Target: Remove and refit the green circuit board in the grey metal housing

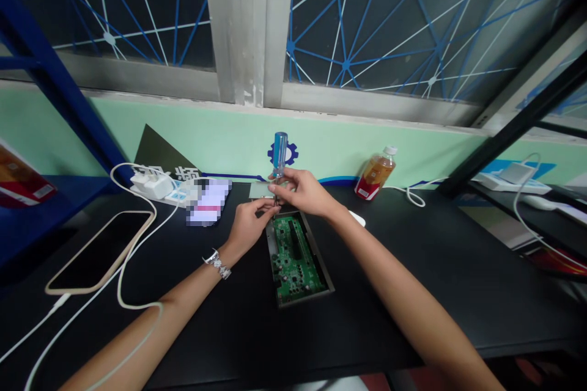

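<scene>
A black table (413, 269) fills the lower half of the frame. At lower left, a dark-screened phone (98, 250) lies flat on it, with a white cable (121, 281) plugged into its near end. At the centre, a shallow open metal case (320, 252) rests on the table, and a green circuit board (296, 256) is seated inside it, taking up nearly all of its floor. Right of centre, near the wall, a capped bottle (376, 177) with a red label is seen, largely filled with amber liquid and leaning slightly. At the far end of the case, the right hand (305, 192) is closed around the shaft of a screwdriver (279, 156), which is held upright with its blue handle uppermost. The left hand (247, 226) is narrowed to a pinch at the tool's lower tip. Whether anything small is gripped there cannot be told.
</scene>
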`<state>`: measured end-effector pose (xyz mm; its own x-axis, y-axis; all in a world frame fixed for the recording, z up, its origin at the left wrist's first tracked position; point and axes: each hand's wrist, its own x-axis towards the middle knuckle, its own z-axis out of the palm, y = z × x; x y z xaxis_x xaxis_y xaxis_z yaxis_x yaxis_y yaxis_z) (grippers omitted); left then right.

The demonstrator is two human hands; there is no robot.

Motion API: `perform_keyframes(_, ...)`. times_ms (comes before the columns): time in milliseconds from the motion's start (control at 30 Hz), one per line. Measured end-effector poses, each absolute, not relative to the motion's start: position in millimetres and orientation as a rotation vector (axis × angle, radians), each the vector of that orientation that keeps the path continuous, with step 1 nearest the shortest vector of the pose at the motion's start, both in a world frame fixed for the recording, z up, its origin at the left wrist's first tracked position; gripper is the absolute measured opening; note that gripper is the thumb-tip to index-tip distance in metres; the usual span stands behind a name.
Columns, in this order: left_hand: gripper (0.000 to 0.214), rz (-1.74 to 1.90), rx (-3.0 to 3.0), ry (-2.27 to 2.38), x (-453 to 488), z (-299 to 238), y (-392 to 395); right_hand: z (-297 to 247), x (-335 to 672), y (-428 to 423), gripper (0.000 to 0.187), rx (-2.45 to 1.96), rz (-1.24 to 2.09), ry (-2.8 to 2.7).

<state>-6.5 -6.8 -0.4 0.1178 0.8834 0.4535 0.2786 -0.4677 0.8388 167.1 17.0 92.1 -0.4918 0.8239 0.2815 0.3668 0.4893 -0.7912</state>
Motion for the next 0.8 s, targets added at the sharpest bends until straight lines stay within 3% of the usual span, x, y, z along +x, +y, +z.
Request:
perform_keyframes(100,0.025,1.334,1.831,1.085,-6.7,1.0,-8.1,95.2,170.2,17.2,0.031,-0.904,1.061,-2.098)
perform_keyframes(367,0.028,1.257,1.830,1.027,-7.3,3.8,-8.6,89.0,167.5,16.7,0.033,-1.089,0.713,-2.055)
perform_keyframes(600,0.027,1.239,1.838,0.994,-10.1,4.2,-8.4,102.6,168.6,13.3,0.047,-0.935,0.979,-1.975)
perform_keyframes(800,0.026,1.210,1.844,0.968,-10.9,5.9,-8.8,110.0,171.8,13.0,0.033,-0.778,1.115,-2.001)
